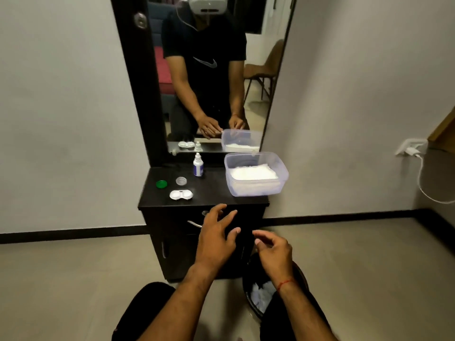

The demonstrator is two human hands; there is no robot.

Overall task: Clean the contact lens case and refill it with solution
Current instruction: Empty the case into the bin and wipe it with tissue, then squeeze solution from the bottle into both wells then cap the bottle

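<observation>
**Head view, both hands ahead of the cabinet.** My left hand (216,239) hovers just in front of the cabinet top (214,193), fingers straight and spread, holding nothing. My right hand (273,254), at four o'clock from it, has loosely curled fingers and is likewise empty.

The contact lens case (181,195) lies on the cabinet top at eleven o'clock from the left hand, with both wells uncovered. Its green cap (161,184) and clear cap (181,180) lie apart from it, at ten and twelve o'clock. The solution bottle (198,165) stands upright at one o'clock from the case.

I judge this to be a reach toward the bottle or a tissue, and I cannot tell which. The case looks light and apt to slide, so I would pin it with one hand, keep the nozzle clear of the wells and fill each without overflow.

*Surroundings.* The tissue tub (256,174), at three o'clock from the case, appears to overhang the cabinet's right edge, and a careless sweep could tip it. The waste bin (248,286), which holds crumpled white tissue, stands below my right hand.
</observation>
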